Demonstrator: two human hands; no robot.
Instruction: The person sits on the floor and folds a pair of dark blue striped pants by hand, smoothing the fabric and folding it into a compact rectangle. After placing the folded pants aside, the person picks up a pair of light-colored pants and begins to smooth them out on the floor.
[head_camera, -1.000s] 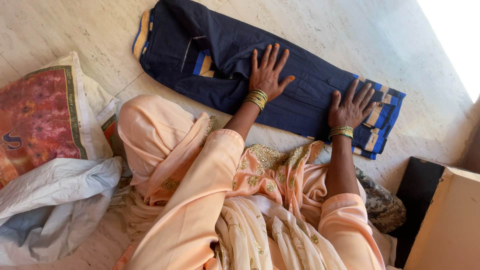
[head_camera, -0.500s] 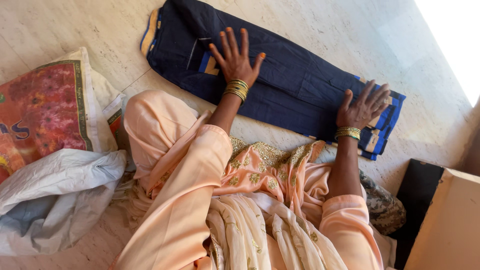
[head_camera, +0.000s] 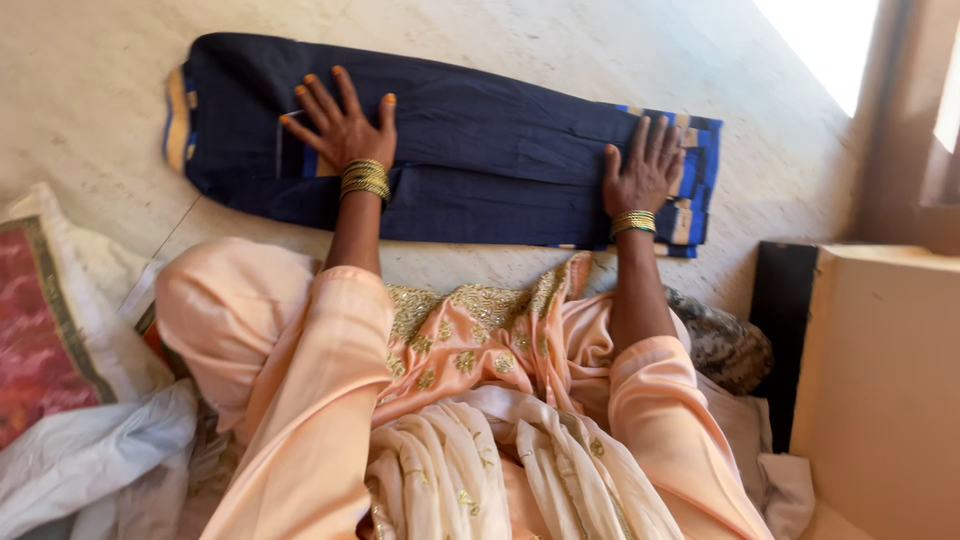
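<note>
Pale stone floor (head_camera: 90, 110) beyond both hands; left hand (head_camera: 343, 128) and right hand (head_camera: 643, 172) splayed flat, gripping nothing, pressing navy folded cloth (head_camera: 480, 150); cardboard box (head_camera: 880, 390) right.

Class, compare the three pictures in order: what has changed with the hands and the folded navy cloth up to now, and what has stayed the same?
The left hand slid along the folded navy cloth toward its yellow-edged end, away from the right hand, fingers spread flat. Neither hand gripped or let go of anything. The right hand stayed pressed near the blue-striped end, and the cloth stayed folded on the stone floor.

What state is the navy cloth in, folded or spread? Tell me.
Folded: the navy cloth lies as a long narrow strip with layered edges, both hands flat on it.
</note>
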